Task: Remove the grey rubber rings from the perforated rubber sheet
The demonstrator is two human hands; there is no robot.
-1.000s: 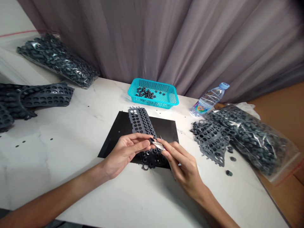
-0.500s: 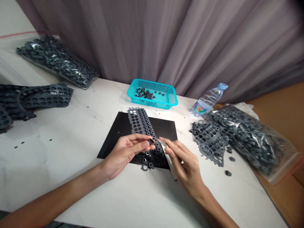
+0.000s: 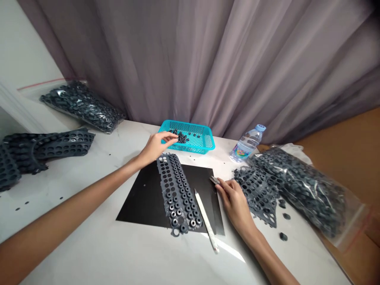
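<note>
Lying btwn L hand (image 3: 156, 148) and R hand (image 3: 236, 200), studded sheet (image 3: 180, 191) is untouched. Sm. metal tool (image 3: 213, 180) is pinched in R; L fingers are nearly closed over basket (image 3: 196, 149), hold unclear.

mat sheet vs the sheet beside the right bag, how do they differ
The mat sheet is a long strip; the right sheet is shorter and broader. Ringed pieces fill much of the mat sheet; the right sheet shows mostly open holes. The mat sheet lies mainly on the black mat, the right sheet off it, on the table. Both are dark grey with holes.
</note>
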